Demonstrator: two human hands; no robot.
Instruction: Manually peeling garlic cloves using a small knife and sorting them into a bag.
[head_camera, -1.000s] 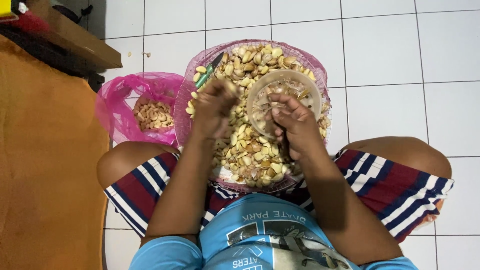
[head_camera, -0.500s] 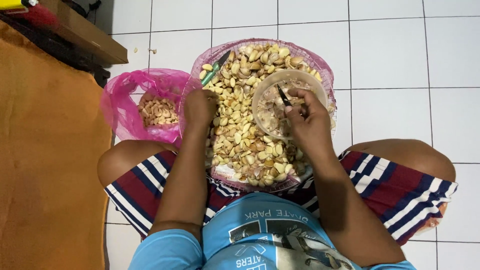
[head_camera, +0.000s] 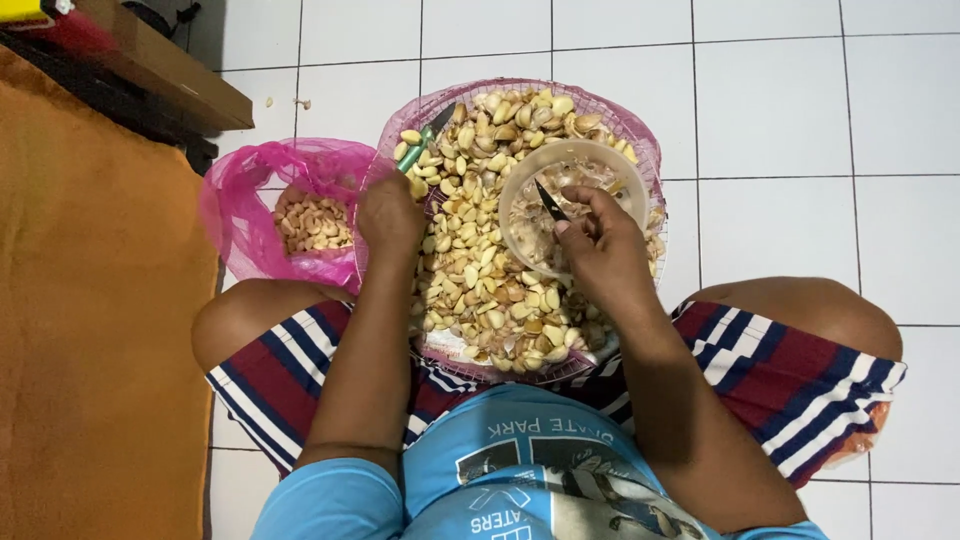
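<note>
1. A person seated cross-legged on a white tiled floor (head_camera: 780, 110) works over a wide pink mesh basket (head_camera: 640, 135) heaped with unpeeled garlic cloves (head_camera: 480, 280); judged by that heap, most of the peeling lies ahead.
2. A pink plastic bag (head_camera: 240, 200), just left of the basket, holds a modest pile of pale peeled cloves (head_camera: 312, 225), the finished share so far and far smaller than what is left.
3. A clear plastic bowl (head_camera: 610, 158) rests on the heap at the far right, apparently holding papery skins.
4. The right hand (head_camera: 600, 250), over the bowl, is closed around a small dark-bladed knife (head_camera: 548, 200), tip pointing away.
5. The left hand (head_camera: 388, 215), curled at the basket's left rim beside the bag, hides its fingers; whether it holds a clove cannot be told.
6. A green-handled tool (head_camera: 418, 145) lies idle on the cloves.
</note>
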